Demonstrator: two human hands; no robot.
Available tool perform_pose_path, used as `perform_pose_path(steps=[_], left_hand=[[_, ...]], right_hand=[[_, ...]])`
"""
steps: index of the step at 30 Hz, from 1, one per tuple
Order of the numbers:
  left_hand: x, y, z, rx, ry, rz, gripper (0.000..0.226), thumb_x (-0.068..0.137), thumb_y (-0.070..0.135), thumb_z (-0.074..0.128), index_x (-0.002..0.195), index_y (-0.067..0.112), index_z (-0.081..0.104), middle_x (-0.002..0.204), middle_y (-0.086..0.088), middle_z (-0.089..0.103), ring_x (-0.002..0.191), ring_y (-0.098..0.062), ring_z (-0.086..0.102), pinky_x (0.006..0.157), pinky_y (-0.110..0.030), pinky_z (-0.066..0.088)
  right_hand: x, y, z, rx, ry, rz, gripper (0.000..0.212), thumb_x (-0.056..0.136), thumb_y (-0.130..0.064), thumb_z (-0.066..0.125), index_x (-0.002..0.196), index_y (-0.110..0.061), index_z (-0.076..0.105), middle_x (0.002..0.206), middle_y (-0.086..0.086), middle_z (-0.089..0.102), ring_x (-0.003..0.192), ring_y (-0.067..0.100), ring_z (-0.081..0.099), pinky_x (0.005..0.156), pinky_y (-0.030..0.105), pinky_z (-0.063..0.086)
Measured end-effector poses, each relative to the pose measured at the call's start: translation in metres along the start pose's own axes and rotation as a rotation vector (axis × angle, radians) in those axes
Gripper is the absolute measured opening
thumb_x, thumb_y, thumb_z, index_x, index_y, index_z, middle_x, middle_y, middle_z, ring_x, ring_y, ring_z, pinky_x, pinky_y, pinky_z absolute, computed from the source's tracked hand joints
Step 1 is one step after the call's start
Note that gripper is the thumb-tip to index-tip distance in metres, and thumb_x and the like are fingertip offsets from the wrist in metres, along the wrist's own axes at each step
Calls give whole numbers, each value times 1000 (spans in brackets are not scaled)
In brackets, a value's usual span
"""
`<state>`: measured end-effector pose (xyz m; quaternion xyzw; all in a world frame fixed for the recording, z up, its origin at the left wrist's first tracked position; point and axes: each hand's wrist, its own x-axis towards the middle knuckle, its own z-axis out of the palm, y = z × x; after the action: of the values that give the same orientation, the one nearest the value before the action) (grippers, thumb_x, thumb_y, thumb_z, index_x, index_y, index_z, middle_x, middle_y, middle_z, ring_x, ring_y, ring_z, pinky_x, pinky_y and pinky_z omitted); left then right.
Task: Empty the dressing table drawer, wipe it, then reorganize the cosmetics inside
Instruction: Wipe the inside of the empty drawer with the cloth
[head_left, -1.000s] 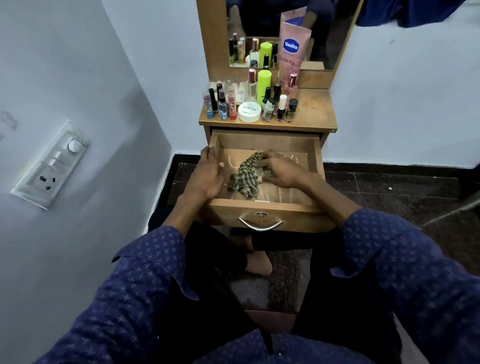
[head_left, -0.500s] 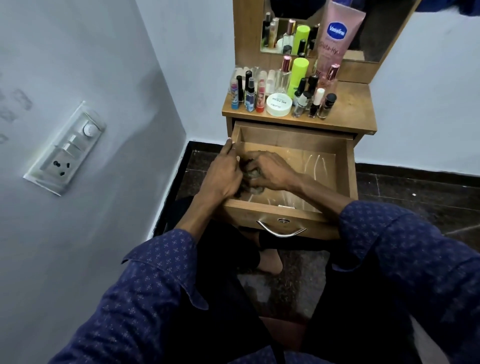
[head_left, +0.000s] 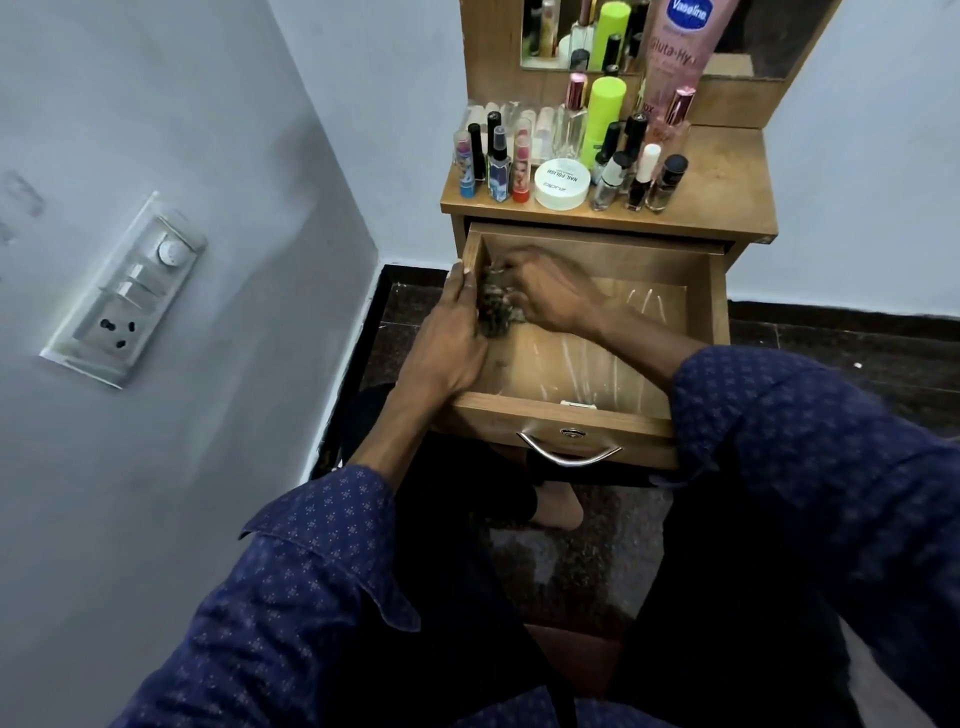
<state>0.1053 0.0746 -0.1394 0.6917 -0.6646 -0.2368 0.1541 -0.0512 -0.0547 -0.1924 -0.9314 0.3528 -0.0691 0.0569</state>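
**Drawer wipe, cloth at back-left corner**

Drawer: the light-brown wooden drawer (head_left: 706, 312) of the dressing table is pulled fully out, its curved chrome handle (head_left: 569, 453) facing the person. The floor of the drawer is bare wood with pale streaks across its right half. A small white tab (head_left: 576, 402) sits at the inside of the front wall.

Cloth: a crumpled, dark checked rag (head_left: 493, 309) lies inside the drawer against the left wall, toward the back corner. It is blurred; the pattern is not readable.

Right hand (head_left: 545, 296): inside the drawer, fingers curled down over the rag and bunching it. The hand is motion-blurred.

Left hand (head_left: 449, 338): draped over the drawer's left wall, fingers lying along the top edge of the wall, thumb side inside the drawer and touching the rag. Whether it clasps the wall or merely rests on it I cannot tell.

Cosmetics: grouped on the wooden tabletop (head_left: 727, 192), left and centre. Noted: a round white nail-polish-remover jar (head_left: 562, 184), a lime-green cylindrical bottle (head_left: 602, 117), a tall pink Vaseline tube (head_left: 678, 57) leaning on the mirror (head_left: 769, 47), several small nail-polish bottles (head_left: 639, 179) and slim lip-balm sticks (head_left: 493, 163).

Surroundings: a white wall switch panel with socket (head_left: 127, 291) on the left wall.
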Motion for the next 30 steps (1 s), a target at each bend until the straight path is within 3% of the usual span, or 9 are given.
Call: perform_pose_path(steps=[4, 7, 10, 12, 15, 20, 24, 27, 30], left_hand=[[3, -4, 2, 40, -3, -9, 65, 104, 7, 38, 167, 7, 22, 176, -14, 9, 147, -44, 43, 122, -54, 37], [2, -3, 2, 55, -25, -22, 71, 97, 0, 41, 165, 1, 22, 177, -14, 6, 150, -43, 40, 123, -53, 36], [-1, 1, 3, 84, -39, -30, 74, 99, 0, 45, 166, 0, 14, 177, -14, -2, 152, -41, 37, 126, -46, 29], [0, 2, 3, 83, -47, -17, 78, 99, -1, 47, 167, -1, 9, 176, -17, -4, 150, -41, 39, 125, -40, 30], [2, 0, 5, 64, -50, 40, 80, 100, 3, 45, 167, 0, 1, 174, -23, -5, 153, -45, 32, 125, -43, 29], [4, -6, 7, 71, -61, 41, 75, 105, 8, 42, 166, -2, 0, 174, -21, -10, 159, -43, 21, 130, -47, 25], [4, -7, 10, 96, -66, 31, 75, 105, 8, 42, 166, -1, -1, 175, -18, -12, 160, -41, 19, 129, -47, 26], [5, -8, 14, 124, -64, 35, 77, 103, 5, 43, 165, -5, -2, 174, -20, -15, 161, -40, 12, 130, -44, 24], [9, -10, 15, 141, -68, 38, 80, 102, 3, 45, 164, -6, -3, 174, -21, -14, 162, -41, 7, 130, -48, 25]], right_hand=[[-13, -23, -7, 143, -80, -35, 12, 88, -15, 63, 88, -27, 64, 100, -3, 69, 91, 18, 63, 87, 35, 53], [-60, -15, 31, 98, -279, -197, 17, 95, -21, 63, 106, -32, 71, 108, -10, 63, 100, 11, 54, 93, 32, 46], [-65, -9, 22, 121, -225, -228, 27, 95, -18, 65, 117, -31, 71, 122, -6, 62, 115, 12, 54, 94, 32, 49], [-46, -6, -5, 100, -122, -116, 30, 92, -18, 68, 120, -30, 65, 127, -2, 63, 118, 17, 58, 89, 32, 52], [-28, 11, -30, 37, 5, 23, 32, 92, -19, 70, 124, -25, 67, 126, 2, 67, 117, 23, 63, 91, 45, 59], [-52, -9, -34, 104, -113, 9, 32, 87, -12, 72, 119, -17, 69, 119, 4, 69, 112, 24, 64, 93, 44, 58], [-104, -4, -26, 183, -341, -62, 38, 86, -4, 71, 116, -25, 63, 115, -10, 62, 101, -2, 54, 86, 19, 47], [-106, 22, -38, 186, -265, 53, 36, 87, -11, 75, 119, -23, 63, 124, -4, 61, 112, 8, 55, 92, 22, 47], [-79, 49, -44, 131, -143, 270, 35, 86, -11, 77, 118, -17, 65, 119, 3, 65, 107, 21, 65, 80, 30, 57]])
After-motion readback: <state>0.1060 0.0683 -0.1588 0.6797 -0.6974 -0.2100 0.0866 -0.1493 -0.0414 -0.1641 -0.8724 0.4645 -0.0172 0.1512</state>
